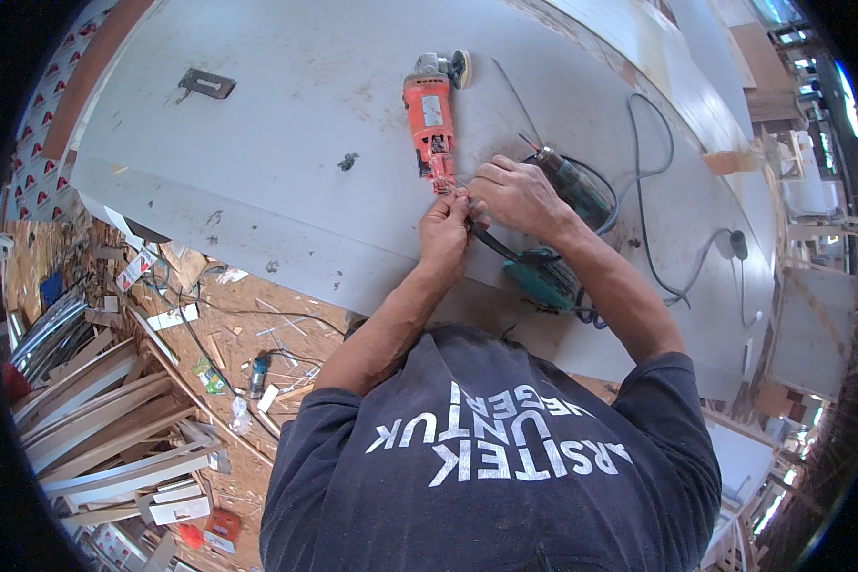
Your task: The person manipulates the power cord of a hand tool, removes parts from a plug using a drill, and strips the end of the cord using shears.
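An orange angle grinder (429, 110) lies on a grey worktable (286, 153), its disc end pointing away from me. Both my hands meet at its near end, where the black cord (491, 246) comes out. My left hand (445, 227) pinches that end with closed fingers. My right hand (517, 195) is closed on the same spot from the right, touching the left hand. What the fingertips grip is hidden between them. A teal power tool (574, 189) lies just beyond my right hand, and another teal tool (543, 276) lies under my right forearm.
A small metal bracket (205, 84) lies at the table's far left. Black cables (650, 143) loop across the right side, ending in a plug (739, 244). On the floor to the left are stacked wooden slats (114, 429), scraps, a blue bottle (258, 374) and a red object (221, 529).
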The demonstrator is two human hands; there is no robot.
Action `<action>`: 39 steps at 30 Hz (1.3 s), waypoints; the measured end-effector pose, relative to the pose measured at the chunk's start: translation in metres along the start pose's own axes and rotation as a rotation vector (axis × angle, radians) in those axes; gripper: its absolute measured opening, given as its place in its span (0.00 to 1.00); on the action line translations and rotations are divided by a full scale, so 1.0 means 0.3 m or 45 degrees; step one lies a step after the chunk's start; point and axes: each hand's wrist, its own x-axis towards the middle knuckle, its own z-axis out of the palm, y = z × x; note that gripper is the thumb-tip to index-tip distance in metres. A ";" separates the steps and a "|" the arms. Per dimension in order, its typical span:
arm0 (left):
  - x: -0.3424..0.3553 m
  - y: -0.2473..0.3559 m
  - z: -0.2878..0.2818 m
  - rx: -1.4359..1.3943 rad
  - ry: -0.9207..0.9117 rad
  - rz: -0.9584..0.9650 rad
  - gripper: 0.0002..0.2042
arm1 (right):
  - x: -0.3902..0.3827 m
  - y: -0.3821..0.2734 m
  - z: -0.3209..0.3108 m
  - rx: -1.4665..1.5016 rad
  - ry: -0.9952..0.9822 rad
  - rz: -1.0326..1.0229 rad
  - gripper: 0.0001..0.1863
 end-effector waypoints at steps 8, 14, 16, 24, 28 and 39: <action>0.012 -0.015 -0.019 0.035 -0.056 0.061 0.09 | 0.005 -0.021 0.037 0.693 -0.025 0.717 0.11; -0.045 0.005 0.005 0.119 0.160 0.038 0.09 | -0.009 0.004 0.081 0.775 0.020 0.681 0.12; -0.049 -0.019 -0.015 0.180 0.146 0.187 0.08 | -0.002 -0.005 0.065 0.737 -0.023 0.641 0.09; -0.085 0.005 -0.015 0.423 0.140 0.553 0.10 | 0.023 -0.130 -0.057 0.445 0.124 0.479 0.14; -0.089 0.028 -0.018 0.564 0.093 0.535 0.12 | 0.030 -0.147 -0.071 0.301 0.178 0.337 0.14; -0.084 0.036 -0.016 0.632 0.067 0.576 0.10 | 0.031 -0.112 -0.049 0.292 0.061 0.374 0.08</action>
